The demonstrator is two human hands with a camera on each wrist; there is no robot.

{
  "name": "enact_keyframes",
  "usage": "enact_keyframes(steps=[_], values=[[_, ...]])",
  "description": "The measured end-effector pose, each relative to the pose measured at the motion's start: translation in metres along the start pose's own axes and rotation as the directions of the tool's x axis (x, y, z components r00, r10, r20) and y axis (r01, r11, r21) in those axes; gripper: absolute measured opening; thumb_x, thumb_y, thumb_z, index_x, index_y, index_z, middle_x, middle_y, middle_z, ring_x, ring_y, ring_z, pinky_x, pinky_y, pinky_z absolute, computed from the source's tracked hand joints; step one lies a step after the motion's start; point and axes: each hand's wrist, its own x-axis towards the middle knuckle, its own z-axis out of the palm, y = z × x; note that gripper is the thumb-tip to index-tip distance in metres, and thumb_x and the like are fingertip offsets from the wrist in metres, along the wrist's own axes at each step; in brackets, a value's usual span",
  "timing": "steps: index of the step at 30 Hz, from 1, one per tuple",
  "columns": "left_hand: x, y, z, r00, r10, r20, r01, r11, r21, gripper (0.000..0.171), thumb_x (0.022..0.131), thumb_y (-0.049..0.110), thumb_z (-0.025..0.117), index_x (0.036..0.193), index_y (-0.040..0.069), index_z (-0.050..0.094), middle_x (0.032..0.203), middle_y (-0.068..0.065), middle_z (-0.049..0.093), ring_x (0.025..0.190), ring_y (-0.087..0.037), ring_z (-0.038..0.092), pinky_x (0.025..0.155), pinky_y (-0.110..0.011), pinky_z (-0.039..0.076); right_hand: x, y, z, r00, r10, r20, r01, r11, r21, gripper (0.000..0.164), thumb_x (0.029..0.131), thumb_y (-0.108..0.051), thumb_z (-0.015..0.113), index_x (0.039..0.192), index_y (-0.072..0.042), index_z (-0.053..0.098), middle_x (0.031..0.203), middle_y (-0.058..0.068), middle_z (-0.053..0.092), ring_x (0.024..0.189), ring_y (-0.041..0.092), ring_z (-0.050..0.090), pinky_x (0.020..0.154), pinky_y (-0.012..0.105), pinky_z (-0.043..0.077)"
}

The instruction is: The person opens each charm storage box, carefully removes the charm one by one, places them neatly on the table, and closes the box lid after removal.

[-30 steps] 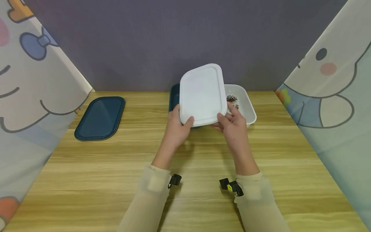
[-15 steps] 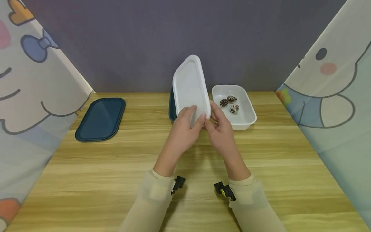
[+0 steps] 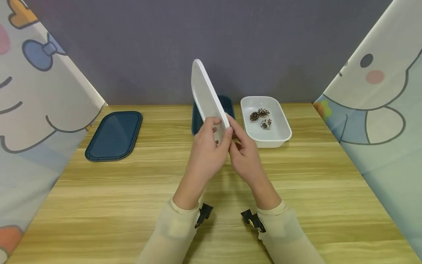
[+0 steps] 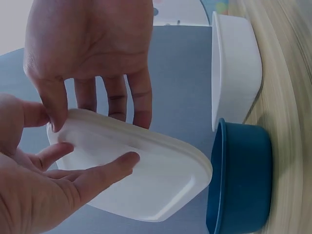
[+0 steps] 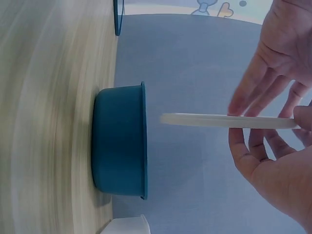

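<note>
A white rectangular lid (image 3: pixel 207 97) is held up nearly on edge, its left face turned toward me. My left hand (image 3: pixel 207 156) holds its near end, with the thumb at the edge and fingers against the left face. My right hand (image 3: pixel 246 157) grips the same end from the right, fingers along the other face. Behind and below the lid stands a dark blue box (image 3: pixel 197 121), partly hidden by it. Right of that, a white box (image 3: pixel 280 130) without a lid contains pine cones (image 3: pixel 263 112) with white tips. Both wrist views show the lid (image 4: pixel 146 180) clear of the boxes.
A dark blue lid (image 3: pixel 114 135) lies flat on the wooden table (image 3: pixel 148 220) at the left. A grey wall (image 3: pixel 165 51) rises right behind the boxes. Printed cartoon panels (image 3: pixel 372 84) flank the table on both sides.
The white lid has turned from facing me to nearly edge-on and shifted left. My right hand moved left with it, close to my left hand, uncovering the white box and pine cones.
</note>
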Motion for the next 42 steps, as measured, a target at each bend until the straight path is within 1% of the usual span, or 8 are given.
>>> enact_keyframes(steps=[6, 11, 18, 23, 29, 34, 38, 42], values=[[-0.001, 0.001, -0.008, 1.0, -0.022, 0.004, 0.022, 0.976, -0.216, 0.038, 0.112, 0.028, 0.057, 0.141, 0.005, 0.049, 0.16, -0.018, 0.051, 0.137, -0.031, 0.065, 0.098, -0.04, 0.063, -0.001, 0.003, 0.0, 0.994, -0.093, 0.061, 0.091, 0.995, 0.031, 0.056, 0.105, 0.005, 0.057, 0.159, -0.009, 0.05, 0.146, 0.017, 0.065, 0.114, 0.031, 0.067, 0.103, 0.052, 0.058], [0.002, 0.001, -0.017, 0.995, -0.096, -0.016, 0.081, 0.904, -0.419, 0.037, 0.11, 0.024, 0.06, 0.138, 0.001, 0.051, 0.149, -0.015, 0.059, 0.107, -0.026, 0.075, 0.076, -0.027, 0.062, 0.001, 0.004, -0.002, 0.984, -0.159, 0.086, 0.16, 0.987, -0.006, 0.061, 0.103, 0.003, 0.065, 0.16, -0.005, 0.046, 0.148, 0.016, 0.066, 0.101, 0.021, 0.059, 0.103, 0.041, 0.055], [0.004, -0.001, -0.021, 0.986, -0.164, -0.01, 0.131, 0.825, -0.55, 0.035, 0.11, 0.019, 0.055, 0.137, -0.004, 0.05, 0.135, -0.023, 0.064, 0.123, -0.038, 0.071, 0.089, -0.048, 0.065, 0.001, 0.007, -0.006, 0.981, -0.166, 0.102, 0.167, 0.986, -0.006, 0.065, 0.098, 0.004, 0.071, 0.158, -0.004, 0.048, 0.149, 0.014, 0.066, 0.106, 0.02, 0.058, 0.102, 0.044, 0.049], [0.005, -0.003, -0.022, 0.979, -0.205, -0.013, 0.145, 0.732, -0.666, 0.03, 0.112, 0.017, 0.048, 0.135, -0.002, 0.05, 0.136, -0.022, 0.065, 0.118, -0.036, 0.075, 0.087, -0.046, 0.066, 0.001, 0.01, -0.012, 0.993, -0.107, 0.047, 0.108, 0.994, -0.011, 0.055, 0.094, 0.0, 0.078, 0.147, -0.007, 0.062, 0.149, 0.011, 0.065, 0.13, 0.022, 0.058, 0.115, 0.046, 0.044], [0.005, -0.006, -0.029, 0.982, -0.191, -0.008, 0.116, 0.633, -0.766, 0.034, 0.114, 0.016, 0.042, 0.141, -0.003, 0.05, 0.14, -0.019, 0.061, 0.108, -0.032, 0.079, 0.086, -0.044, 0.066, 0.004, 0.014, -0.02, 0.996, 0.077, -0.056, -0.075, 0.997, 0.035, 0.065, 0.098, -0.01, 0.077, 0.157, -0.007, 0.051, 0.173, 0.008, 0.034, 0.163, 0.021, 0.027, 0.133, 0.053, 0.027], [0.005, -0.009, -0.037, 0.981, -0.191, -0.018, 0.103, 0.602, -0.792, 0.032, 0.114, 0.014, 0.041, 0.138, -0.004, 0.052, 0.13, -0.016, 0.064, 0.097, -0.023, 0.081, 0.087, -0.047, 0.066, 0.009, 0.014, -0.023, 0.97, 0.234, -0.066, -0.221, 0.962, 0.158, 0.077, 0.102, -0.016, 0.073, 0.167, -0.009, 0.032, 0.173, 0.005, 0.036, 0.159, 0.021, 0.038, 0.13, 0.044, 0.035], [0.004, -0.012, -0.041, 0.981, -0.195, -0.023, 0.098, 0.585, -0.805, 0.031, 0.114, 0.013, 0.041, 0.137, -0.004, 0.054, 0.122, -0.015, 0.065, 0.093, -0.022, 0.082, 0.086, -0.048, 0.066, 0.014, 0.01, -0.022, 0.944, 0.33, -0.015, -0.317, 0.916, 0.244, 0.079, 0.104, -0.017, 0.071, 0.169, -0.008, 0.028, 0.17, 0.009, 0.042, 0.151, 0.02, 0.05, 0.12, 0.034, 0.047], [0.002, -0.017, -0.047, 0.978, -0.206, -0.017, 0.107, 0.574, -0.812, 0.031, 0.115, 0.013, 0.04, 0.139, -0.003, 0.052, 0.122, -0.014, 0.065, 0.091, -0.021, 0.082, 0.086, -0.047, 0.066, 0.016, 0.006, -0.02, 0.936, 0.345, 0.063, -0.341, 0.853, 0.396, 0.076, 0.106, -0.009, 0.065, 0.17, -0.009, 0.025, 0.16, 0.018, 0.052, 0.119, 0.016, 0.072, 0.1, 0.029, 0.061]])
